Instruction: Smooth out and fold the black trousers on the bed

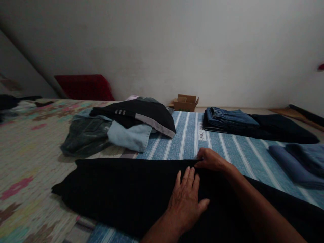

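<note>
Smoothing large black cloth garment (121, 189): left hand (186, 199) flat, fingers spread; right hand (211, 159) just beyond, pinching its far edge. Next: fold over.

A home bedroom: clothes (121, 125) piled on bedding (187, 135).

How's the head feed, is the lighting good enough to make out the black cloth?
Head view: dim, flat light; the black garment reads as a near-featureless mass under the left hand and right hand; left edge is blurred, wide-angle distortion tilts the wall.
</note>
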A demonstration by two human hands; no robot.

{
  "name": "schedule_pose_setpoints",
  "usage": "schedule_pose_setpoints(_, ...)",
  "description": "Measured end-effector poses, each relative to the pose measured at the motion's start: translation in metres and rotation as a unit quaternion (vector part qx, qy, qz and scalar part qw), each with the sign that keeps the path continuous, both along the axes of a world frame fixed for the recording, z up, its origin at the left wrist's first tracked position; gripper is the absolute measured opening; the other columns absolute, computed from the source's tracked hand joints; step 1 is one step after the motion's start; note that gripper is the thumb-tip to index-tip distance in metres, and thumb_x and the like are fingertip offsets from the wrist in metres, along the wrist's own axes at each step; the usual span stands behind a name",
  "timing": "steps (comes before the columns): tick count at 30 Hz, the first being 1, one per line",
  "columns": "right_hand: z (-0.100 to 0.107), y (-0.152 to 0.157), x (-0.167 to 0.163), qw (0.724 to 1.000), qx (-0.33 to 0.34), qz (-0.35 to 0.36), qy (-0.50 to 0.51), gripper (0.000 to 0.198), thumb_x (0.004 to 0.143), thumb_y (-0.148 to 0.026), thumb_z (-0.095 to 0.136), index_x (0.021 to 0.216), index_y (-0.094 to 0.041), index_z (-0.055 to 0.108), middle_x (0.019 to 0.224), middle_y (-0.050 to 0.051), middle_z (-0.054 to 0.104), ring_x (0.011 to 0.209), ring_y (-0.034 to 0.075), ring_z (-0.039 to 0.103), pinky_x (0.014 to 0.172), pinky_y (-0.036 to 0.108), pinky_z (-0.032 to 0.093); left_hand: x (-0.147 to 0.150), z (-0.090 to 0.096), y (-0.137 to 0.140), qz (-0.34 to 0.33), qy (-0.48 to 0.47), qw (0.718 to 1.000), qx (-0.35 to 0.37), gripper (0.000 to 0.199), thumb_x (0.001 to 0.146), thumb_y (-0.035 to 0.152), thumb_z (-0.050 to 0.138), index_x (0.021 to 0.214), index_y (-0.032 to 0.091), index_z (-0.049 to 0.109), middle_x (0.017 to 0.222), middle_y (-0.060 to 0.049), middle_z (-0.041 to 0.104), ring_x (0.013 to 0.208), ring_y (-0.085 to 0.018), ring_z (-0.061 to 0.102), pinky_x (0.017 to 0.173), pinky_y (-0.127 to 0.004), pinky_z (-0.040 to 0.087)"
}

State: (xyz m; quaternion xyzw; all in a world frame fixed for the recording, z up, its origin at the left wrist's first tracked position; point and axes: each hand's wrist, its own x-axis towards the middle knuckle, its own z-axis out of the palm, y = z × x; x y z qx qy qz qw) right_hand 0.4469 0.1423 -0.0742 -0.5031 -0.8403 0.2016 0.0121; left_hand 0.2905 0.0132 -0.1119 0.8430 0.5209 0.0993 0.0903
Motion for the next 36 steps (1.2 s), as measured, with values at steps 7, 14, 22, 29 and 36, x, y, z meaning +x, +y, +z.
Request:
schedule_pose_setpoints(7,0.002,0.003,0.004,0.999,-0.034,0.011,0.011,0.024,0.076,-0.041,0.06,0.081,-0.019,0.069,0.075,0.003,0.066,0.069,0.016,0.057,0.057,0.024,0.035,0.0,0.0,0.0,0.0,0.006,1.0,0.003,0.071,0.088,0.061,0.032,0.141,0.015,0.031,0.151,-0.013,0.022,0.14,-0.027,0.011,0.113,-0.052,0.014)
schedule_pose_setpoints(14,0.007,-0.001,0.001,0.999,-0.043,0.009,0.003,0.032,0.075,-0.048,0.058,0.064,-0.018,0.065,0.06,0.002,0.058,0.057,0.014,0.05,0.051,0.025,0.028,0.0,0.0,-0.001,0.001,0.011,1.0,0.003,0.071,0.088,0.062,0.029,0.141,0.015,0.03,0.151,-0.012,0.022,0.14,-0.026,0.01,0.114,-0.051,0.014)
schedule_pose_setpoints(22,0.001,0.001,0.002,0.996,-0.074,0.01,0.045,0.035,0.076,-0.046,0.057,0.058,-0.017,0.059,0.051,-0.003,0.047,0.052,0.01,0.043,0.047,0.023,0.027,0.0,-0.001,-0.001,0.002,0.008,1.0,0.006,0.071,0.088,0.061,0.029,0.142,0.015,0.029,0.151,-0.011,0.023,0.14,-0.026,0.009,0.114,-0.051,0.014)
schedule_pose_setpoints(29,-0.007,0.004,0.002,0.998,-0.045,-0.009,0.051,0.029,0.075,-0.04,0.059,0.057,-0.017,0.059,0.049,-0.003,0.047,0.05,0.01,0.042,0.048,0.024,0.027,0.0,-0.002,-0.002,0.0,0.007,1.0,0.021,0.069,0.089,0.06,0.031,0.141,0.014,0.031,0.151,-0.013,0.023,0.14,-0.027,0.01,0.112,-0.053,0.018)
schedule_pose_setpoints(36,-0.01,0.002,-0.001,0.997,0.056,-0.036,0.031,0.027,0.076,-0.039,0.06,0.058,-0.019,0.061,0.058,0.002,0.057,0.056,0.015,0.05,0.052,0.027,0.024,-0.001,-0.013,-0.003,0.001,0.009,0.998,0.056,0.069,0.089,0.059,0.031,0.142,0.015,0.028,0.152,-0.012,0.02,0.14,-0.025,0.011,0.112,-0.048,0.021)
